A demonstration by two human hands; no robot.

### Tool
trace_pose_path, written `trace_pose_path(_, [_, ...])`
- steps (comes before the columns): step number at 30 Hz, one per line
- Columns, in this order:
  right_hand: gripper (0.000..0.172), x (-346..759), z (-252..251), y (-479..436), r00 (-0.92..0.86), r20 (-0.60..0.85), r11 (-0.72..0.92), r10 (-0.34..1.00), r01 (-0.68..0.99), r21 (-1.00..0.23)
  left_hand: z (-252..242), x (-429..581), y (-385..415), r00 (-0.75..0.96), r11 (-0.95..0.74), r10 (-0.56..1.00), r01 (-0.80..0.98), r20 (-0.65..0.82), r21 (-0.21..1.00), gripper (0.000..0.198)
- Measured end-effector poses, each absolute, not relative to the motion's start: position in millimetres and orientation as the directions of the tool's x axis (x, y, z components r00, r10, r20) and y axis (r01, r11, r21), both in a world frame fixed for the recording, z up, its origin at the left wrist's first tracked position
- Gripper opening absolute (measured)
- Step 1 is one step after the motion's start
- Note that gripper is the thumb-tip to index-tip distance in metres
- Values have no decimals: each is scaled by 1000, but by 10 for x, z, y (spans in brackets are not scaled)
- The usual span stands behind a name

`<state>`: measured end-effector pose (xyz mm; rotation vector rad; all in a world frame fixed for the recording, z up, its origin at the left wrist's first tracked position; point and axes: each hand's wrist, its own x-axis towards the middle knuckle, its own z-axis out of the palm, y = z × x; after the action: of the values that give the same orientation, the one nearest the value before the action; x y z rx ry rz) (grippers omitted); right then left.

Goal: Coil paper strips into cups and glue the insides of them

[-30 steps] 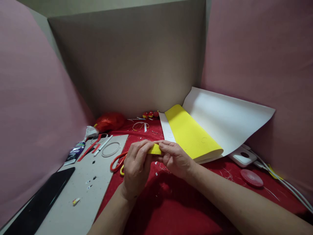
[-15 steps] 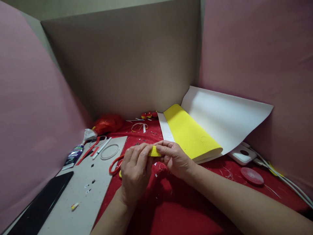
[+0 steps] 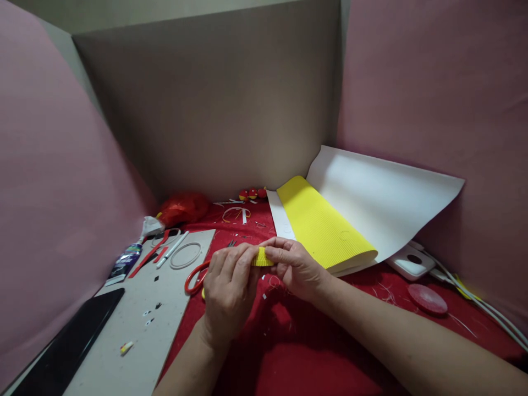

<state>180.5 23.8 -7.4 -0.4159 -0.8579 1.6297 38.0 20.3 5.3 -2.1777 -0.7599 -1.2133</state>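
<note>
Between my two hands is a small piece of yellow corrugated paper (image 3: 261, 257), curved, its ridges showing on top. My left hand (image 3: 231, 280) is closed around its left end, the fingers bent over it. On the other end my right hand (image 3: 295, 267) pinches it between thumb and fingers. The underside of the piece is hidden by the fingers. Just left of my left hand lie red-handled scissors (image 3: 193, 279), partly covered by that hand. Behind my right hand rests a large folded sheet of yellow corrugated paper (image 3: 322, 220).
A grey board (image 3: 136, 330) at left carries a white pen (image 3: 168, 254), a ring (image 3: 185, 256) and paper scraps. Beside it are a black tablet-like slab (image 3: 78, 335) and a glue tube (image 3: 126, 261). White paper (image 3: 379, 198), a white device (image 3: 410, 261) and cables (image 3: 474, 297) occupy the right.
The view has shifted very slightly. Both hands keep hold of the yellow piece in nearly the same place, and slightly more of its ridged face shows.
</note>
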Motion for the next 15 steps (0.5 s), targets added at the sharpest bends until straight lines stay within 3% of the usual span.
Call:
trace_pose_path(6, [24,1820,-52,235,-255,200,-31,946,-686,-727,59,384,195,429,-726,207,670,879,-156,29])
trace_pose_path(12, [24,1845,-5,209,-226,287,85,931,-629,-773,39,360,172,321,-781,273,624,907,14,38])
trace_pose_path(15, [31,1847,7,186,-231,360,146,904,-624,-768,36,355,178,295,-787,271,616,916,35,41])
